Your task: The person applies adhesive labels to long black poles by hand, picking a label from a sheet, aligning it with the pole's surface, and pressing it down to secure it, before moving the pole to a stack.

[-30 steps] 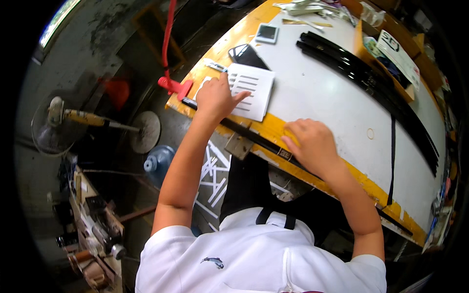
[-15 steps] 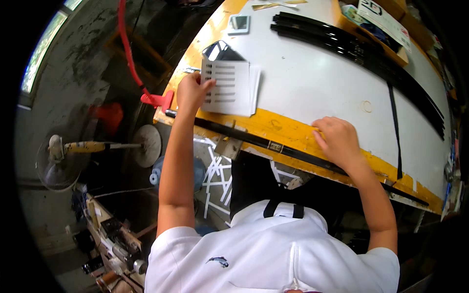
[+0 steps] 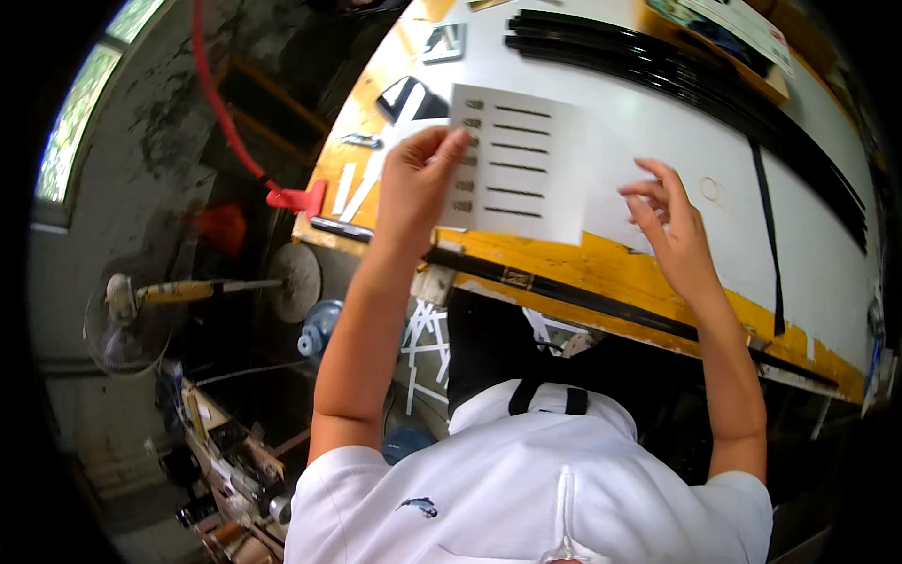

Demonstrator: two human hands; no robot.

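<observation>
My left hand [image 3: 420, 183] pinches a white sheet [image 3: 536, 160] with black printed marks and dark lines by its left edge, between thumb and fingers. The sheet is lifted above the table's near edge. To its right my right hand [image 3: 669, 211] hovers with fingers apart and slightly bent, holding nothing. A long black strip [image 3: 554, 287] lies along the table's near edge below both hands. Beside my left hand are white paper strips [image 3: 361, 192], a small metal tool [image 3: 362, 140] and a black phone-like object [image 3: 406, 98].
Black curved strips [image 3: 648, 70] lie bundled across the table's far side, near a cardboard box [image 3: 766, 83]. A narrow black band [image 3: 766, 235] hangs toward the near edge. A red clamp [image 3: 299, 199] grips the table's left corner. A fan [image 3: 122, 315] stands left; paper scraps [image 3: 425, 343] litter the floor.
My left hand has lifted the printed sheet off the table and moved it right, uncovering white strips. My right hand has risen from the table edge, its fingers spreading.
</observation>
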